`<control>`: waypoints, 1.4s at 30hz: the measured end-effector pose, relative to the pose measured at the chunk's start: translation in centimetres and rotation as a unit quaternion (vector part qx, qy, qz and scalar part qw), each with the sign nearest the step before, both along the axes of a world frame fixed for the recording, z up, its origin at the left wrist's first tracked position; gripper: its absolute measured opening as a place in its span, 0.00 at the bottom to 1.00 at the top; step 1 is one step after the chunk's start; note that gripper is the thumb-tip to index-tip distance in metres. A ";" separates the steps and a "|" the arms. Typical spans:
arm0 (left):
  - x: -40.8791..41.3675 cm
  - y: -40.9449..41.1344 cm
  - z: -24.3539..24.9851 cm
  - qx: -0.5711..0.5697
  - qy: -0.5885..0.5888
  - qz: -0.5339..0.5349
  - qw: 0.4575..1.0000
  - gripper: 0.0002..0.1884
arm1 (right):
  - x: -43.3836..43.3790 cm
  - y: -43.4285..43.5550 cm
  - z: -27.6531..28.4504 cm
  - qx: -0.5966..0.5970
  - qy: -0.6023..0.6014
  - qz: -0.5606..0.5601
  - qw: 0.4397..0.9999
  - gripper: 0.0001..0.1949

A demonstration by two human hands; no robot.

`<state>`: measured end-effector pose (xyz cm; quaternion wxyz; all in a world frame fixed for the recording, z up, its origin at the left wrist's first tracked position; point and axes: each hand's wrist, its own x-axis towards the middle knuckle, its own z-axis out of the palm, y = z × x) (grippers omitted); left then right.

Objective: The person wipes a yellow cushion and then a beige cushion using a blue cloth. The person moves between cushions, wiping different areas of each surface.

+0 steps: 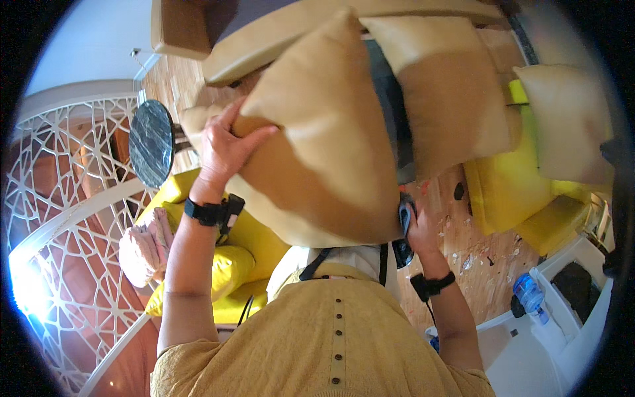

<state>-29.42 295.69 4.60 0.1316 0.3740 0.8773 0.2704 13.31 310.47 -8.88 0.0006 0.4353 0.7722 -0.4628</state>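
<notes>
My left hand (225, 141) grips the left corner of a large tan leather-look cushion (322, 144), thumb on its near face and fingers behind. The cushion is held up, tilted, in front of my body. In my right hand (422, 231) is a folded dark grey-blue cloth (407, 216), pressed near the cushion's lower right corner. Part of that hand is blurred. Just beyond, a second tan cushion (451, 99) lies over a dark surface, much of which is hidden.
A tan sofa (278, 37) spans the back. Yellow seats stand left (268, 253) and right (506, 183), with another tan cushion (570, 119) on the right one. A round dark marble table (151, 144) is left. Scraps litter the wooden floor (476, 268) near a water bottle (528, 293).
</notes>
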 end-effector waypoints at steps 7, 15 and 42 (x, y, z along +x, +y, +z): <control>3.6 4.4 1.7 0.070 -0.018 -0.185 0.980 0.49 | 2.8 -0.2 4.6 -0.027 0.090 -0.162 0.982 0.19; 4.6 9.8 -1.0 -0.004 -0.055 -0.254 0.966 0.47 | -10.2 9.2 6.2 0.028 0.209 -0.184 0.960 0.16; -0.2 6.4 3.4 0.071 -0.133 -0.063 0.987 0.24 | -16.2 -8.9 9.1 0.208 0.179 0.006 0.961 0.21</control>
